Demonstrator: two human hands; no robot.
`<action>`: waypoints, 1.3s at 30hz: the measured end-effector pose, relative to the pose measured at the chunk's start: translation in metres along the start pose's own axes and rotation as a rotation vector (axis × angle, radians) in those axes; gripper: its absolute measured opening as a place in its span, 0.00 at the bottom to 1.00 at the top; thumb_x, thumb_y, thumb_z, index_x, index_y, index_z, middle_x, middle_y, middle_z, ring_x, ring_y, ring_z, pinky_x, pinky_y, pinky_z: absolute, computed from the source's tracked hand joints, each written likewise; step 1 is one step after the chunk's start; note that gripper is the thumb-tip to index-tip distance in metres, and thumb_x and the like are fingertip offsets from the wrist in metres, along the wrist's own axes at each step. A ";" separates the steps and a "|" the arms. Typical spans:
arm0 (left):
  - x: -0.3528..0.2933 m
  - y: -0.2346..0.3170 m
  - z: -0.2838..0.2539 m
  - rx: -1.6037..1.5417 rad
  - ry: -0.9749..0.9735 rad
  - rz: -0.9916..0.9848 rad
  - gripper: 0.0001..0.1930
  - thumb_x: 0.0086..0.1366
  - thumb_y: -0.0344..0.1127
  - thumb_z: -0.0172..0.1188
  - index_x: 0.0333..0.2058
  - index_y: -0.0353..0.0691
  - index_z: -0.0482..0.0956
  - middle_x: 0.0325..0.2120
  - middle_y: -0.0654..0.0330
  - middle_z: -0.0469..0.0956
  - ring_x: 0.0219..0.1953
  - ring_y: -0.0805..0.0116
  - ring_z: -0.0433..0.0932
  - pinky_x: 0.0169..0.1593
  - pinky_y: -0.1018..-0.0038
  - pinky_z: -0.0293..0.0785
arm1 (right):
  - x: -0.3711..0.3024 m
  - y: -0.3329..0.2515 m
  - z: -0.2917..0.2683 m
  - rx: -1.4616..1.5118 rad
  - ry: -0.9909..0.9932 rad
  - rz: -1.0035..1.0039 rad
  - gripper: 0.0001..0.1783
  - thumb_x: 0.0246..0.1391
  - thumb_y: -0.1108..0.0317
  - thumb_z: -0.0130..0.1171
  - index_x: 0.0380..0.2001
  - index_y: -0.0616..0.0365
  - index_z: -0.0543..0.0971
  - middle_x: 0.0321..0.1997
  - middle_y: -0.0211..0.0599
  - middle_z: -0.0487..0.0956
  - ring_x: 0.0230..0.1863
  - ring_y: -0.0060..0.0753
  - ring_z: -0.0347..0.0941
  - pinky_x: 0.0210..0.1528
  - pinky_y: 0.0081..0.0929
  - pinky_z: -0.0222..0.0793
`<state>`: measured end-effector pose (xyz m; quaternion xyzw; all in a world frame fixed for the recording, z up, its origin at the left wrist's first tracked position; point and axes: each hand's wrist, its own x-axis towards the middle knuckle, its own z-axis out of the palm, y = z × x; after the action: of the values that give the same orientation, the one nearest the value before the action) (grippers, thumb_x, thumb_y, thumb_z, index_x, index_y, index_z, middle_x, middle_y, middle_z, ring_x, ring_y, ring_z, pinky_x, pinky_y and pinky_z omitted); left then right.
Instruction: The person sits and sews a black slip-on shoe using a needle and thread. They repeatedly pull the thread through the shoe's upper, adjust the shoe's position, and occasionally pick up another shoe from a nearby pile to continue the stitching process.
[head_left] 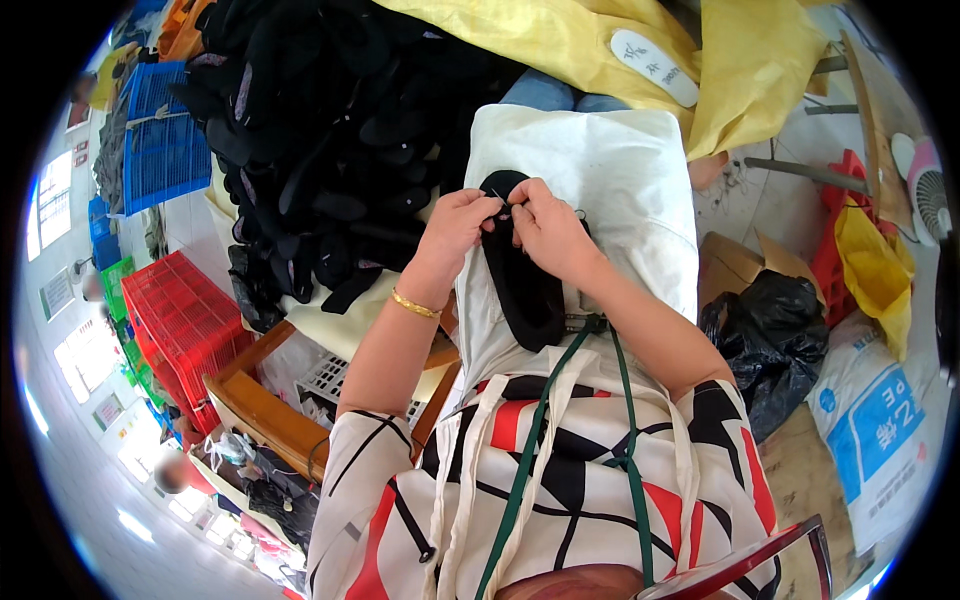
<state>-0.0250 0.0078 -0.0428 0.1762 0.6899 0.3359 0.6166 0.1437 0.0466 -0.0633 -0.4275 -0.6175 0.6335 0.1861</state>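
A long black cloth shoe [528, 292] lies lengthwise on the white cloth over my lap, its narrow end pointing away from me. My left hand [460, 224] is closed at its far end, thumb and fingers pinched against the left edge. Close by on the right, my right hand [548, 228] has its fingertips pinched together over the same end. A thin pale sliver shows between the two sets of fingertips, too small to name. What the right fingers hold is hidden.
A big heap of black shoes [345, 130] lies on the far left. Beside it stand a blue crate [165, 135], a red crate [185, 315] and a wooden frame [262, 410]. A white sole [655, 68] rests on yellow sheeting [750, 80]. Black bags [768, 325] sit at right.
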 end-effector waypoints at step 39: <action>0.004 -0.016 0.005 0.301 0.081 0.295 0.11 0.61 0.38 0.68 0.26 0.39 0.78 0.19 0.69 0.74 0.21 0.82 0.65 0.26 0.79 0.60 | -0.091 0.001 -0.326 0.048 1.323 -0.351 0.04 0.60 0.72 0.53 0.37 0.62 0.73 0.31 0.39 0.75 0.34 0.33 0.75 0.42 0.31 0.72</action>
<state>-0.0184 -0.0002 -0.0565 0.3518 0.7233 0.3224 0.4991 0.4470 0.1802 0.0056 -0.6141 -0.4198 0.2128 0.6335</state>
